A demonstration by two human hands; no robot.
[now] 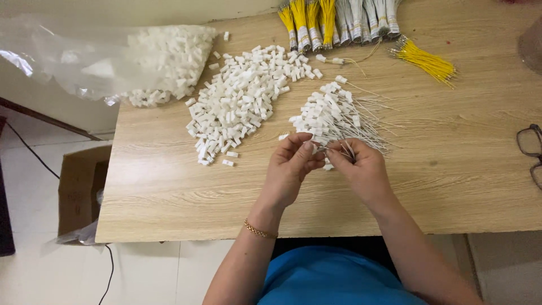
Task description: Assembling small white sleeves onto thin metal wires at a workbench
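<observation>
**Small white connectors and wires on a wooden desk**

A pale wood-grain desk stands over a tiled floor, a cardboard box beside it. The left hand and right hand meet near the desk's middle, fingers pinched closed around a small white connector with thin wires. Just beyond lies a heap of wired connectors; to its left, a loose connector pile and a clear bag. Yellow wire bundles and glasses lie well apart.
</observation>
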